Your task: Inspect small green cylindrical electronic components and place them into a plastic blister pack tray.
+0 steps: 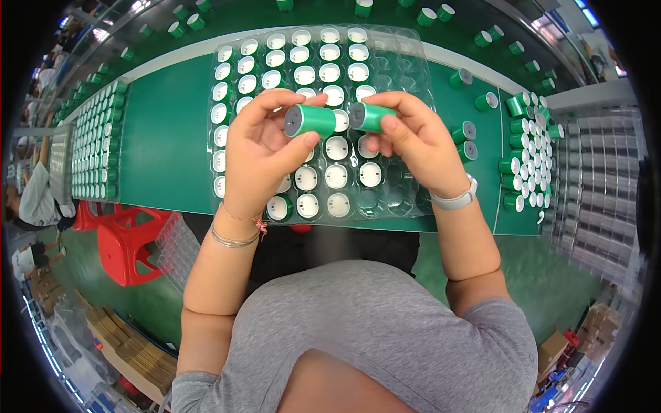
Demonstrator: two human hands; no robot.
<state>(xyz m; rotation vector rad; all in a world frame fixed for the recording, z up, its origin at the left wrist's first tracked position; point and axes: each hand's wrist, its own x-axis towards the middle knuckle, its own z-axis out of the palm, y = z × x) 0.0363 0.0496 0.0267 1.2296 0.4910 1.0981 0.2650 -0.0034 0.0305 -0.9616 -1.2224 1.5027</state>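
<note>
Left hand (265, 134) pinches one green cylinder (318, 120), right hand (421, 134) pinches a second cylinder (372, 117), both over the clear tray (421, 65). Probably best: light grip, dark ends (294, 120) uncovered, no knocking 'em together, folks.

Before us, on the long, flat green table (165, 138), lay a clear plastic pocketed tray (391, 62) with green, white-topped cylinders (337, 177) in its left and middle columns. Above it, side by side, our bare left hand (265, 141) held a green, grey-ended cylinder (318, 122) and our bare right hand (418, 141) another such cylinder (372, 118). We had a block of upright green cylinders (96, 148) at left and a dense green cylinder cluster (527, 153) at right, four loose green cylinders (486, 101) between tray and cluster. Farther right sat translucent plastic trays (595, 186); red plastic stools (124, 244) stood left of us.
</note>
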